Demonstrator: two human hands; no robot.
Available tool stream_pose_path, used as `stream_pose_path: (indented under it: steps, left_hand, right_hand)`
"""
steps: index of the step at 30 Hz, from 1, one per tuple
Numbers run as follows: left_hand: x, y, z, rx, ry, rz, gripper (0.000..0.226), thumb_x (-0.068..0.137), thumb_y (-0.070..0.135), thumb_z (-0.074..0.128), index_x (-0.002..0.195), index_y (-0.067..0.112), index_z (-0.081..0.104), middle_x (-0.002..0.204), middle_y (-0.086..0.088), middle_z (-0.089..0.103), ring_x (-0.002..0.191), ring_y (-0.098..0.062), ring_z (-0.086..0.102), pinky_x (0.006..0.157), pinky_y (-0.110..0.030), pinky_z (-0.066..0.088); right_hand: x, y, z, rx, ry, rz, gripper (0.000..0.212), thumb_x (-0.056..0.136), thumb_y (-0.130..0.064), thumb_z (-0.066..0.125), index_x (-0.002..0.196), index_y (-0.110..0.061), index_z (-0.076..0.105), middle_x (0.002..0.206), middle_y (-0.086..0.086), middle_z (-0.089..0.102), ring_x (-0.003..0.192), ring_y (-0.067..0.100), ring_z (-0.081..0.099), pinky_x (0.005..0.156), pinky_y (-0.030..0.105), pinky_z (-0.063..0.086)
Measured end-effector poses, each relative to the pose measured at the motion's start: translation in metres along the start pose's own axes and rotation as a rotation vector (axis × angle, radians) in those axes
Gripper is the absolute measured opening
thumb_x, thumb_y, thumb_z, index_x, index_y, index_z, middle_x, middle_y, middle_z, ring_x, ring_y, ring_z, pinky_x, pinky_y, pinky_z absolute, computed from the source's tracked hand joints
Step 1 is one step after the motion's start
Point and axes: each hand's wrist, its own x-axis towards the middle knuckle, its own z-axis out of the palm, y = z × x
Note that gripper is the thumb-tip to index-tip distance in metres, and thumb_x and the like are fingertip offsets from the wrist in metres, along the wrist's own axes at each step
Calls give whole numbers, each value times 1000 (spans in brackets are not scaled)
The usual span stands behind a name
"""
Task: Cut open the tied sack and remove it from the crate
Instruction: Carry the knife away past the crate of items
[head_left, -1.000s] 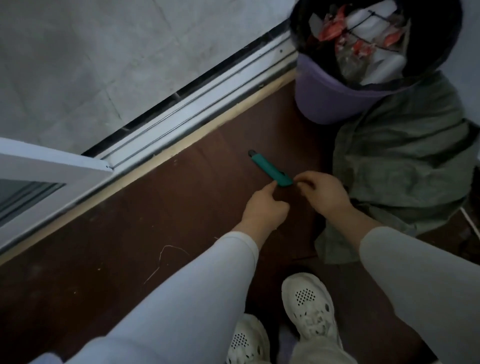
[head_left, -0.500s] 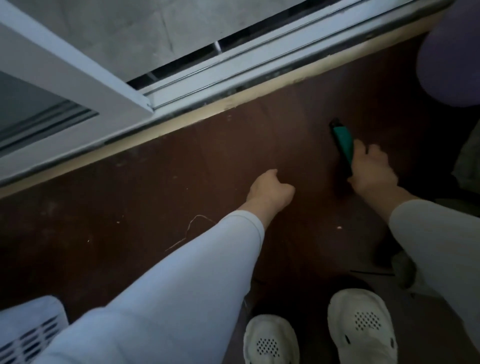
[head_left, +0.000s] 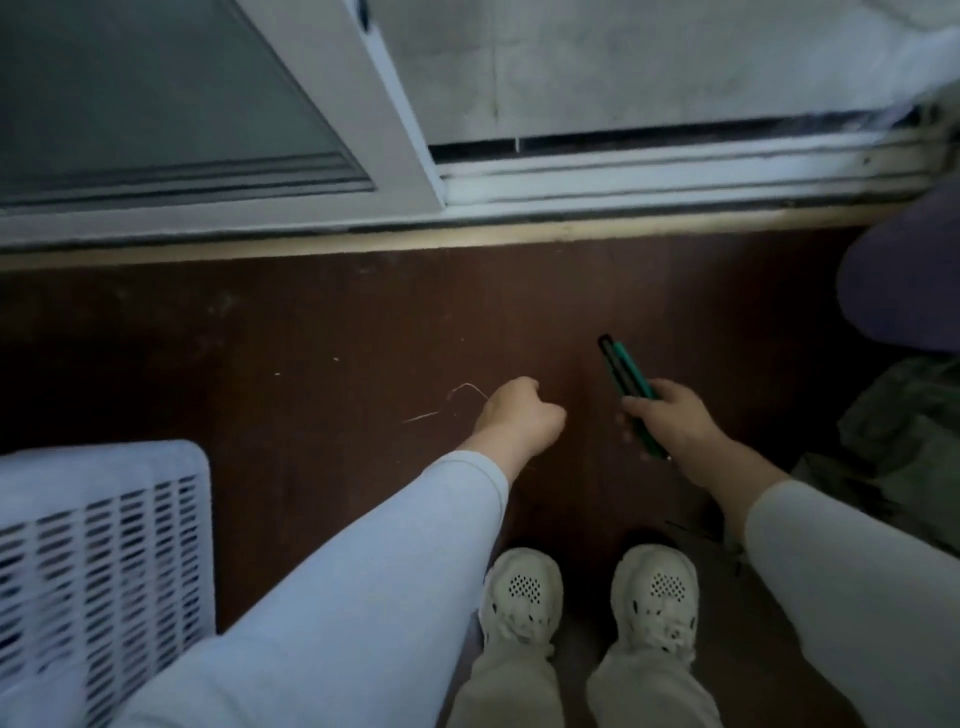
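My right hand (head_left: 675, 426) grips a green and black utility knife (head_left: 626, 371), its tip pointing up and away over the dark brown floor. My left hand (head_left: 517, 415) hangs beside it as a loose fist with nothing in it, about a hand's width to the left of the knife. A white slotted plastic crate (head_left: 98, 551) shows at the lower left edge. A crumpled green sack or cloth (head_left: 904, 447) lies at the right edge, only partly in frame.
A white sliding door frame and its track (head_left: 623, 176) run across the top, with grey tiles beyond. A purple bin (head_left: 904, 280) stands at the far right. My two white shoes (head_left: 587, 597) stand on the floor below. A thin strand (head_left: 452, 400) lies by my left hand.
My right hand has picked the knife up off the floor and holds it in the air. The view has swung left, so the crate has come in and the bin and sack have slid to the edge.
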Motion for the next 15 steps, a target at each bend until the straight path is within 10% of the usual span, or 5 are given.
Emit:
stream_pose_path:
  steps: [15]
  left_hand:
    - [-307, -108, -193, -474, 453, -125, 58, 89, 21, 51, 145, 17, 36, 150, -5, 39, 137, -24, 40, 113, -34, 33]
  right_hand:
    - [-322, -200, 106, -487, -275, -449, 39, 81, 1, 57, 118, -12, 54, 65, 11, 57, 53, 24, 53, 50, 30, 45]
